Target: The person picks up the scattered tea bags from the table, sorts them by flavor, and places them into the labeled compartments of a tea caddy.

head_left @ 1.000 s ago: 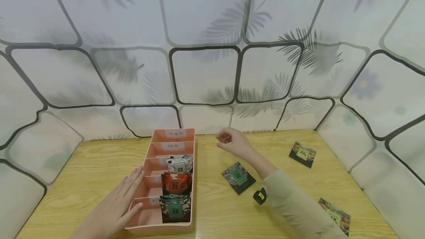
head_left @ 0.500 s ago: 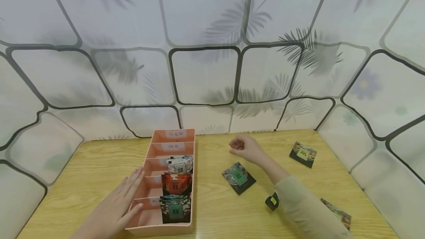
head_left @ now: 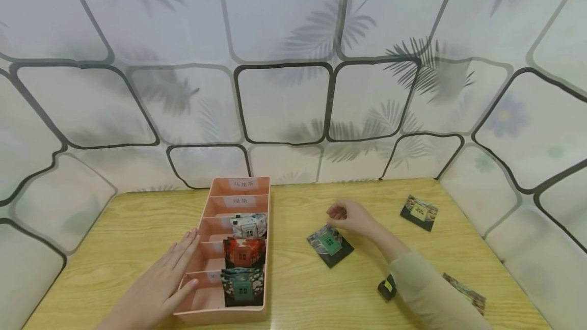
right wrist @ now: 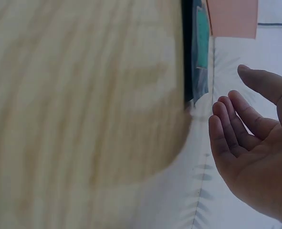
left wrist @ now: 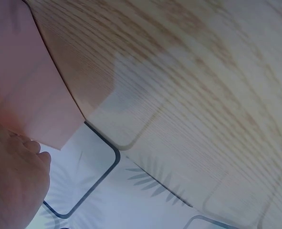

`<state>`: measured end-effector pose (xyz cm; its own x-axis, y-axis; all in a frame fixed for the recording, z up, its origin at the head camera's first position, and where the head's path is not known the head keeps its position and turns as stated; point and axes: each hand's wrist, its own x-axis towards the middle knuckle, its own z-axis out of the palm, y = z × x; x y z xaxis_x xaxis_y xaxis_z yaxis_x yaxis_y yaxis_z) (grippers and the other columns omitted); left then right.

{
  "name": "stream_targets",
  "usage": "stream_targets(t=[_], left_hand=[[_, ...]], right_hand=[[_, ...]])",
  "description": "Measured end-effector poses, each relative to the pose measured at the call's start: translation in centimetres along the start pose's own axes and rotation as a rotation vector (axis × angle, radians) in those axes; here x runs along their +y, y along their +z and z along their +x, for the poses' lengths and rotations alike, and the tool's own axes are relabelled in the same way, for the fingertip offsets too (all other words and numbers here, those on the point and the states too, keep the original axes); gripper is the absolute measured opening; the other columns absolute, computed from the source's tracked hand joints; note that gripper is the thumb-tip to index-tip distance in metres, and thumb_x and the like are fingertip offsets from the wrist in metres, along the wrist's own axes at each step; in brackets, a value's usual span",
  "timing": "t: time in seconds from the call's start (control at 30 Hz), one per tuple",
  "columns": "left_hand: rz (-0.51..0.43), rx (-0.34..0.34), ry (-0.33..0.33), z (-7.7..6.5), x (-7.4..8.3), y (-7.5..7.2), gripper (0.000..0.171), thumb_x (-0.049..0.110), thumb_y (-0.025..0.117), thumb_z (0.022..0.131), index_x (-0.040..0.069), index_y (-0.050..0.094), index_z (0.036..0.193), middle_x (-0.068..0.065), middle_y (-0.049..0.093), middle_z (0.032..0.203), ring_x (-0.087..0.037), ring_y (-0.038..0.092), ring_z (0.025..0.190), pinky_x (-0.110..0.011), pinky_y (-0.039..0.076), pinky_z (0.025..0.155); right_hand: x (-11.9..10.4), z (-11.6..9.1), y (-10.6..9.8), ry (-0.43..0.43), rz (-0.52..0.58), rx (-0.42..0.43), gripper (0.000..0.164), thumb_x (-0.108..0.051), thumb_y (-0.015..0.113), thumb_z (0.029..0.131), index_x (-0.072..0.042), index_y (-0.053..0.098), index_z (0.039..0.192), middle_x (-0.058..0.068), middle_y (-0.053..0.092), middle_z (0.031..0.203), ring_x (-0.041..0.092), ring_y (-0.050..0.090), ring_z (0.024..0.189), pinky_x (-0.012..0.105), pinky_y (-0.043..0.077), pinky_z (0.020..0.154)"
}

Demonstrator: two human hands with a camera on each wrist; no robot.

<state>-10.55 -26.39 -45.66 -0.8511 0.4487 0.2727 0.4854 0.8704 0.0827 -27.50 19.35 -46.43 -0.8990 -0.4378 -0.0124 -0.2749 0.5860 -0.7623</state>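
Observation:
My left hand (head_left: 156, 281) rests with straight fingers against the left side of a pink divided box (head_left: 224, 315). Inside the box, white sachets (head_left: 251, 225), red sachets (head_left: 244, 252) and dark green sachets (head_left: 243, 289) stand in the three nearer compartments. On the table to its right lies a dark sachet with a green label (head_left: 330, 243). Above that sachet's far edge hovers my right hand (head_left: 356, 217), fingers loosely bent. In the right wrist view, its thumb (right wrist: 265, 83) is apart from the fingers, with nothing between them.
A yellow-labelled sachet (head_left: 419, 212) lies at the back right. Another sachet (head_left: 465, 293) is nearer, partly behind the right sleeve (head_left: 431, 289). A small black object with a yellow mark (head_left: 387, 287) shows beside the sleeve. Patterned fabric (head_left: 284, 101) surrounds the wooden table.
My right hand has moved right and nearer to me, from beside the box's far end to the green-labelled sachet. My left hand and the box have stayed put.

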Motion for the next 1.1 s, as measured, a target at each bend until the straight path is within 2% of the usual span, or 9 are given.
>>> stream_targets(t=[0.3,0.63,0.83,1.1], left_hand=[[0.003,0.017,0.02,0.0,0.0,-0.1,0.08,0.041,0.064,0.105,0.004,0.029,0.167,-0.02,0.037,0.171,0.011,-0.017,0.158,-0.003,-0.011,0.123],[0.017,-0.004,0.008,0.2,0.2,-0.4,0.081,0.042,0.063,0.105,0.004,0.029,0.167,-0.018,0.036,0.172,0.011,-0.019,0.157,-0.004,-0.013,0.123],[0.029,0.006,0.026,0.2,0.1,-0.4,0.081,0.041,0.065,0.104,0.003,0.03,0.167,-0.019,0.036,0.171,0.01,-0.018,0.158,-0.004,-0.012,0.124],[0.039,0.016,0.038,0.1,0.1,-0.3,0.081,0.043,0.065,0.104,0.002,0.031,0.166,-0.02,0.039,0.17,0.009,-0.017,0.158,-0.005,-0.012,0.125]], right_hand=[[1.0,-0.5,0.3,0.04,-0.04,-0.017,0.03,-0.012,0.082,0.092,0.004,0.07,0.114,0.011,0.073,0.103,0.016,0.066,0.094,0.025,0.058,0.082],[1.2,-0.8,0.0,-0.083,-0.132,-0.136,0.052,-0.021,0.086,0.089,0.007,0.063,0.127,0.014,0.064,0.117,0.018,0.058,0.105,0.03,0.054,0.091],[1.0,-1.0,0.2,-0.11,-0.164,-0.145,0.054,-0.022,0.09,0.086,0.004,0.063,0.126,0.012,0.063,0.116,0.017,0.057,0.104,0.031,0.054,0.091],[1.0,-1.1,0.3,-0.095,-0.207,-0.142,0.05,-0.022,0.092,0.084,-0.002,0.065,0.12,0.007,0.062,0.112,0.014,0.055,0.1,0.03,0.053,0.088]])
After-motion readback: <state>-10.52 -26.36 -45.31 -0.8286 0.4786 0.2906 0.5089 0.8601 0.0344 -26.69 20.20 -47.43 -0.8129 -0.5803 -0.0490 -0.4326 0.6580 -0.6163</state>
